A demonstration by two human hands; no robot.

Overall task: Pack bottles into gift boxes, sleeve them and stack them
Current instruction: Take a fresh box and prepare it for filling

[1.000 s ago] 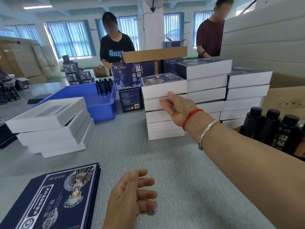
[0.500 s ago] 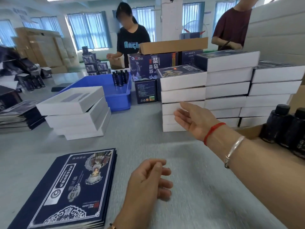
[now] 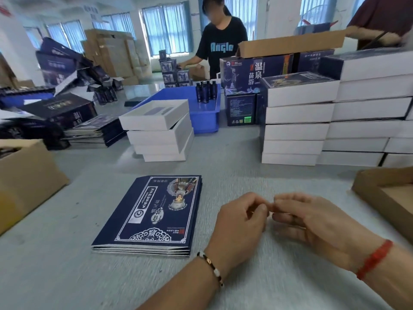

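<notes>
With the right hand (image 3: 321, 222) withdrawn from the far-right stack of sleeved boxes (image 3: 297, 117), now meeting the left hand (image 3: 239, 220) fingertip to fingertip above the near tabletop (image 3: 245, 276), gripping nothing visible; probably turning next toward flat sleeves (image 3: 154, 211) lying near-left.

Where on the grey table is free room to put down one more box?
Bare table lies between the flat sleeves, the open white boxes and the sleeved stacks. More lies left of the sleeves, beside the carton. The far side is crowded.
</notes>
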